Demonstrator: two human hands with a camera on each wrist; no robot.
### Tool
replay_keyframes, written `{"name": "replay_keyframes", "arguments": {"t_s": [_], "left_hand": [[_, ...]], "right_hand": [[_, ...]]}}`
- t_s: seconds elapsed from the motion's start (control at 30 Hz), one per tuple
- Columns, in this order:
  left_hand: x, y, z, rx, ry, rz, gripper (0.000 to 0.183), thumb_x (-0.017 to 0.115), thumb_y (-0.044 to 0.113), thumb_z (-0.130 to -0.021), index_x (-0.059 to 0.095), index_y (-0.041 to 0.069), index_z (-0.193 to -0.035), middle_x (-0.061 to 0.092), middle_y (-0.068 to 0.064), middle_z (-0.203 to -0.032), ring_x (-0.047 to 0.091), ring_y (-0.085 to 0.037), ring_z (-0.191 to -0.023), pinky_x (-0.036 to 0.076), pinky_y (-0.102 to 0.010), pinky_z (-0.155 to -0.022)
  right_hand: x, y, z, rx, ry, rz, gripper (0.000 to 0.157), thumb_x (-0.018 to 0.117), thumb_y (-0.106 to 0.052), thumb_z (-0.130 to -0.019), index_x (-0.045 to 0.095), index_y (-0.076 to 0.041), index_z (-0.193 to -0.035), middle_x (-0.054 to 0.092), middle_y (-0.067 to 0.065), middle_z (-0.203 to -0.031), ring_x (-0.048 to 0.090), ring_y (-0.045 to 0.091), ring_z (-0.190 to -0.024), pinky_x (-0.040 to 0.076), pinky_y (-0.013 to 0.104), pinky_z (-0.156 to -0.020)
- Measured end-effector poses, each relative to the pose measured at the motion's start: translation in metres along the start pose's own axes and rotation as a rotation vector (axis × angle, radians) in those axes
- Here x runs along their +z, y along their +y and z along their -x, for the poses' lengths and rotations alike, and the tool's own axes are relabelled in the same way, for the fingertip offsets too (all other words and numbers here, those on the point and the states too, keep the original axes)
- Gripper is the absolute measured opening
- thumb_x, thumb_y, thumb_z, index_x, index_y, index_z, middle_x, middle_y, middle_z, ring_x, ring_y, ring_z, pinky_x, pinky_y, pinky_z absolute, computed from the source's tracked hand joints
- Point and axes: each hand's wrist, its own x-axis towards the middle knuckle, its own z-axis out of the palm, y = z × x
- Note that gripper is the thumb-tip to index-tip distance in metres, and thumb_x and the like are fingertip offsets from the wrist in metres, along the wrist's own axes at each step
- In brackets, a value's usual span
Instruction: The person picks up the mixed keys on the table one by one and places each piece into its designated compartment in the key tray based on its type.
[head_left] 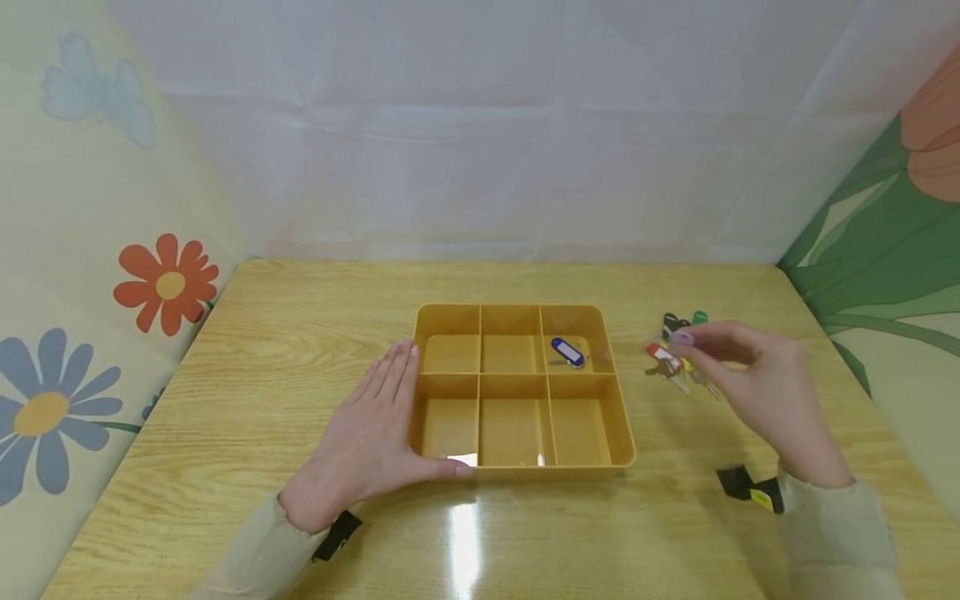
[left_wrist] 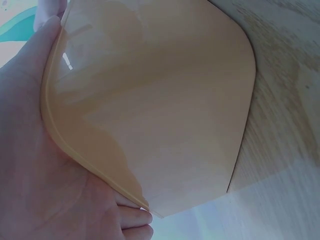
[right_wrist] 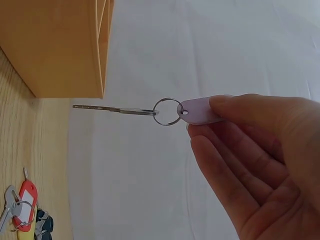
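Our R hand [head_left: 767, 392] pinches lilac oval plastic tag [right_wrist: 199, 111], prob. light, stiff, best held there; straight-fingered L hand [head_left: 367, 437] touches yellow plastic tray [head_left: 555, 472].

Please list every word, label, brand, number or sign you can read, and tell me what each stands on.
None can be read.
Blue key tag: pale label, too small to read.
Red key tag: pale label, too blurred to read.
Lilac key tag: no text on the visible part.
Yellow patch on the right black wrist device: too small to read.
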Motion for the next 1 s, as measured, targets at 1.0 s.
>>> {"name": "replay_keyframes", "arguments": {"t_s": [1.0], "left_hand": [[0.000, -0.001, -0.001, 0.007, 0.003, -0.008, 0.147, 0.039, 0.103, -0.066, -0.005, -0.001, -0.160, -0.005, -0.019, -0.167, 0.000, -0.033, -0.154, 0.008, -0.043, -0.124]], "right_hand": [[0.001, -0.015, -0.004, -0.114, 0.025, -0.039, 0.024, 0.084, 0.001, -0.082, 0.080, -0.016, -0.099, 0.077, -0.005, -0.096, 0.070, 0.000, -0.081, 0.053, 0.009, -0.073]]}}
